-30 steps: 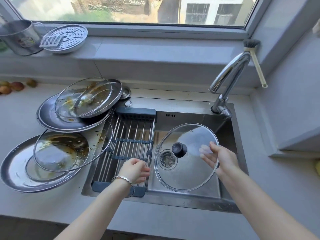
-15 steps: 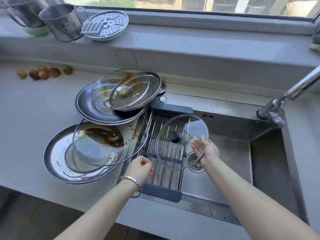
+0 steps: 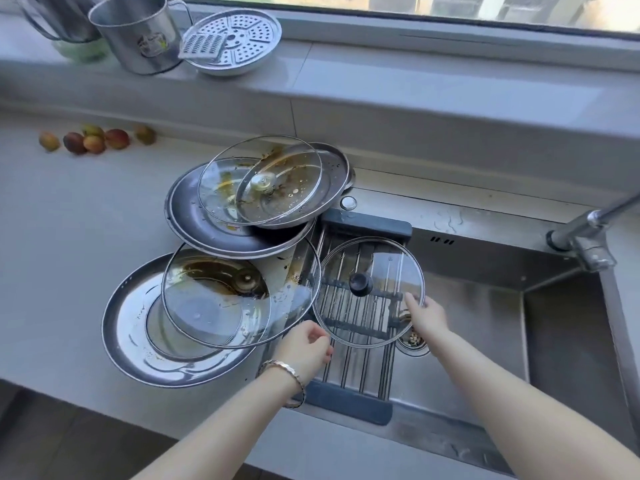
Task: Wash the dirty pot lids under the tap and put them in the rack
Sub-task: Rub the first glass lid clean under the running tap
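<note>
A clean glass lid with a black knob (image 3: pixel 368 291) lies over the bar rack (image 3: pixel 349 372) that spans the left end of the sink. My right hand (image 3: pixel 427 315) grips its right rim. At the lid's lower left rim my left hand (image 3: pixel 304 348), with a bracelet on the wrist, touches the edge with curled fingers. Left of the rack, dirty lids are piled on the counter: a large greasy glass lid (image 3: pixel 221 299) on a steel lid (image 3: pixel 128 327), and two stained glass lids (image 3: pixel 277 181) on another steel lid (image 3: pixel 194 220).
The steel sink (image 3: pixel 485 327) has a drain strainer (image 3: pixel 414 339) beside my right hand. The tap (image 3: pixel 588 233) stands at the right edge. On the windowsill stand a steel mug (image 3: pixel 142 36) and a perforated steamer plate (image 3: pixel 235 39). Several small fruits (image 3: pixel 93 140) lie on the counter.
My right hand carried the glass lid leftward from over the sink basin onto the rack. My left hand moved up to the lid's rim. The view swung left.
</note>
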